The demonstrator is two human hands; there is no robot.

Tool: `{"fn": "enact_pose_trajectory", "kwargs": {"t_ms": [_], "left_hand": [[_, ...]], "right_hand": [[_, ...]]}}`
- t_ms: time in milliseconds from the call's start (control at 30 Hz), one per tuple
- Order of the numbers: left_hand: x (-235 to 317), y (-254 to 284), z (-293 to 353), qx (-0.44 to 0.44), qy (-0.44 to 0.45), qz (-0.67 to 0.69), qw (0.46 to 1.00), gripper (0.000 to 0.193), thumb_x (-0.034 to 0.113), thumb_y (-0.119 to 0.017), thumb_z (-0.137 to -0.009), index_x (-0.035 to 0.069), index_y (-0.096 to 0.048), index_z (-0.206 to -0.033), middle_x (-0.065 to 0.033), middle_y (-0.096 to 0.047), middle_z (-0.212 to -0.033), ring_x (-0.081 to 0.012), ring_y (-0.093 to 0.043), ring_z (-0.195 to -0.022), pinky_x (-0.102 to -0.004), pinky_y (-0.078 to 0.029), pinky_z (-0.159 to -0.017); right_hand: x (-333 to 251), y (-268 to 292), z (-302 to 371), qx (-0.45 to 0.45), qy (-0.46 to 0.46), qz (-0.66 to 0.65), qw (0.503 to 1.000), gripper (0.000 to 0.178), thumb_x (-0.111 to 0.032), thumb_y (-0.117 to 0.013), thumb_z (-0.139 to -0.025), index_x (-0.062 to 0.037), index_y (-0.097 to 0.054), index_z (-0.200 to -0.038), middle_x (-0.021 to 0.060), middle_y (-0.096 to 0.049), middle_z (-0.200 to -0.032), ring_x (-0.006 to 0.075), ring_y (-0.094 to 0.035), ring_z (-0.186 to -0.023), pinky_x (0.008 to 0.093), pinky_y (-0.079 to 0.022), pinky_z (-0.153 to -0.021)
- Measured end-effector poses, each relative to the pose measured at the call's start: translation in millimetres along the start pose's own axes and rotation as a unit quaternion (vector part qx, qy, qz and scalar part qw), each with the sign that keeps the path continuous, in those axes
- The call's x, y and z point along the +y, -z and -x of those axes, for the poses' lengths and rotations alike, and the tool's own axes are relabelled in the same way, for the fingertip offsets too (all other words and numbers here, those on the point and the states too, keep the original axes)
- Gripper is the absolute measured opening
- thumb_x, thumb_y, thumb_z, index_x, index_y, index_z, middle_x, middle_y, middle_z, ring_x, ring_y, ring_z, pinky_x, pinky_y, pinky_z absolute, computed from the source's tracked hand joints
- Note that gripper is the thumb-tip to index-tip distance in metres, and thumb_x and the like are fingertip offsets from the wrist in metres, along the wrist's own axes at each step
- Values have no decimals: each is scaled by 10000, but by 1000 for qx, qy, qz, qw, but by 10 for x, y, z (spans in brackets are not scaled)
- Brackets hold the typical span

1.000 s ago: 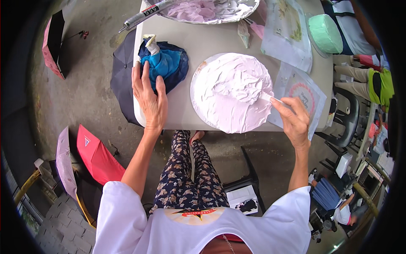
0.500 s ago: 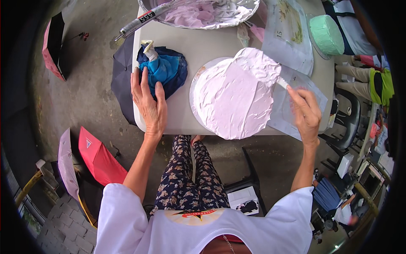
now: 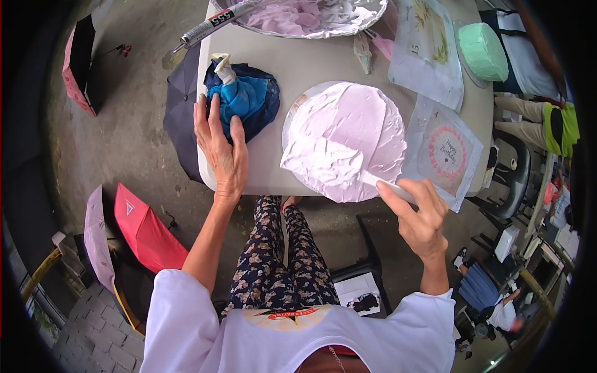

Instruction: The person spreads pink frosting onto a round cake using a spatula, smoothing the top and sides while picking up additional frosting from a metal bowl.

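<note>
A round cake [image 3: 373,121] covered in pale pink frosting sits on a round board near the table's front edge. My right hand [image 3: 420,217] grips the white handle of a spatula [image 3: 373,179]. Its blade is hidden under a thick load of frosting and lies over the cake's near left part. At the table's left side, my left hand [image 3: 222,155] rests with fingers spread, its fingertips beside or touching a crumpled blue cloth [image 3: 249,99]. A whitish cloth end sticks up from that bundle.
A foil-like bowl [image 3: 311,36] of pink and white frosting stands at the far side, with a silver tube [image 3: 214,28] across its left rim. Printed sheets [image 3: 429,62] lie right of the cake, near a mint-green cake [image 3: 482,51]. Open umbrellas [image 3: 146,230] stand on the floor at left.
My right hand has moved left and nearer to me, carrying the frosting-laden spatula from the cake's far right edge to its near left part. My left hand has stayed nearly still.
</note>
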State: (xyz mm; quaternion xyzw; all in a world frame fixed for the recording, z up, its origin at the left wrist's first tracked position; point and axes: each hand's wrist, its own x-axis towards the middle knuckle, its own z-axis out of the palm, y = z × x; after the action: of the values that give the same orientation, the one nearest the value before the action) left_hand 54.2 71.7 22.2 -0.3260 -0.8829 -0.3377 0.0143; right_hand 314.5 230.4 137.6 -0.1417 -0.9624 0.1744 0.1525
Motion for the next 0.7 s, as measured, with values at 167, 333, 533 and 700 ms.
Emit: {"fn": "enact_pose_trajectory", "kwargs": {"t_ms": [167,333,533,700], "left_hand": [[22,24,-3,-1,0,-2,1000,460,238,-467,-968,63,-412,-1390,-180,-299,-1469,-341,-284,-1360,-429,-228,-1114],[22,29,7,-1,4,2,1000,458,239,-464,-969,60,-415,-1388,-190,-301,-1466,-344,-284,-1358,-429,-226,-1114],[57,46,7,-12,0,-9,1000,462,238,-459,-970,59,-408,-1393,-196,-295,-1467,-353,-279,-1359,-432,-224,-1113],[89,47,4,-14,8,1,1000,477,194,-488,-954,39,-397,-1396,-207,-297,-1469,-354,-265,-1370,-441,-207,-1115]], "right_hand": [[125,-51,-125,36,-9,6,999,542,98,-630,-603,-127,-714,-1088,69,-551,-844,225,-534,-649,335,-438,-525],[276,-89,-210,69,-61,4,996,524,132,-630,-646,-107,-701,-1107,89,-545,-820,237,-554,-692,359,-459,-600],[463,-68,-47,105,-165,-1,981,437,137,-623,-746,-87,-689,-1115,89,-551,-824,228,-558,-712,349,-449,-626],[409,40,164,162,-219,-11,962,424,151,-606,-756,-63,-686,-1114,106,-557,-833,235,-563,-720,337,-450,-620]]}}
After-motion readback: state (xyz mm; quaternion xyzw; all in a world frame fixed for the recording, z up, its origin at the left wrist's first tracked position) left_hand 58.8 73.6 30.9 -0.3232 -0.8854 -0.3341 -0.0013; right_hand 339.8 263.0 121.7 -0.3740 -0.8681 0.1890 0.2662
